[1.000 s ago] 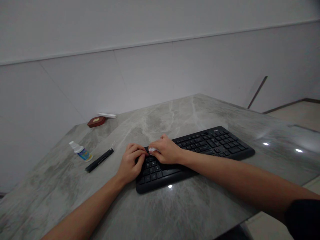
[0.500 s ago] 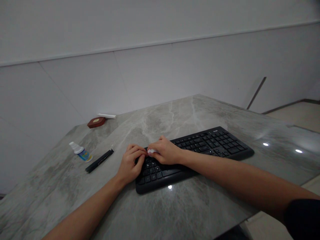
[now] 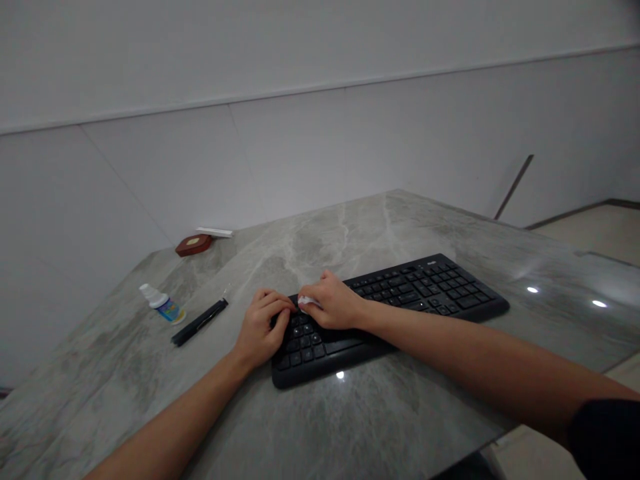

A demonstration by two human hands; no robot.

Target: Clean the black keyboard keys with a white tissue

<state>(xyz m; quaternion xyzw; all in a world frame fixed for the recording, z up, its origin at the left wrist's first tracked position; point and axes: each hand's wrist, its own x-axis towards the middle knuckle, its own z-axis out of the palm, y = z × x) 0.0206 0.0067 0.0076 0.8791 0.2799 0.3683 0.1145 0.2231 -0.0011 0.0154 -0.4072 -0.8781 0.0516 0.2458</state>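
Observation:
A black keyboard [image 3: 400, 288] lies at a slant on the grey marbled table. My left hand [image 3: 264, 327] is closed on its upper left corner, fingers over the far edge and thumb along the left side. Pinched in my right hand [image 3: 334, 303] is a small wad of white tissue [image 3: 309, 302], pressed to the keys at the upper left. The fingertips of both hands are close together there. My right hand and forearm cover the keys in the middle.
To the left stand a small spray bottle [image 3: 164, 304] with a white cap and, lying beside it, a black pen-like tool [image 3: 200, 323]. A reddish-brown case [image 3: 193, 245] and a thin white strip [image 3: 215, 232] lie near the wall. The table [image 3: 320, 233] meets the white wall at the back.
My right hand has shifted very slightly right with the tissue, leaving a small gap from the left fingertips. My left hand and the keyboard stay in place.

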